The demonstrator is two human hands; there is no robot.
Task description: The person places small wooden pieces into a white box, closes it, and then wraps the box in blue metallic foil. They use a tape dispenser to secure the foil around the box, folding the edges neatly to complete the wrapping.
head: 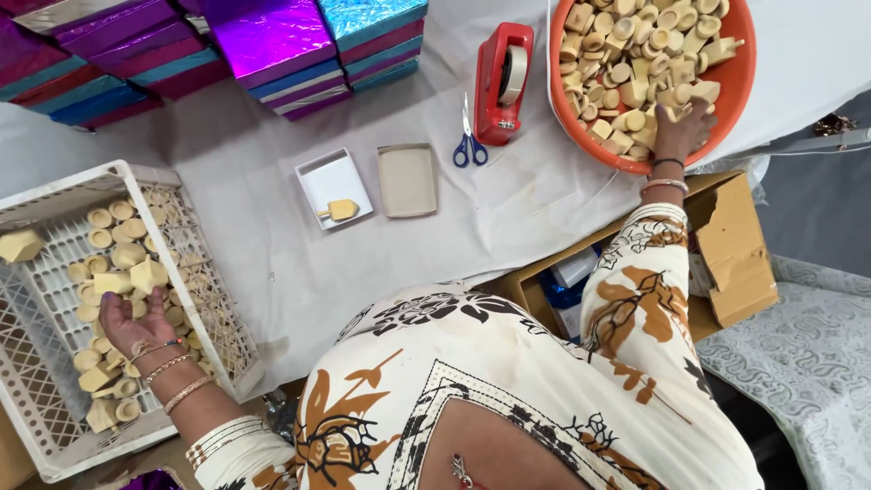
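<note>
Reaching apart: left hand [136,319] open in white crate [54,454], right hand [682,127] among pieces in orange tub [739,82]; foil boxes [272,41] behind.

At your eleven o'clock, stacks of flat foil-wrapped boxes [227,50] stand in purple, magenta, teal and blue along the table's far edge. At twelve o'clock, just beside each other, lie a small white square box [332,184] holding one cream piece and its tan shallow lid [407,180]. At your three o'clock, an open brown cardboard carton [735,249] sits beside the table.
</note>
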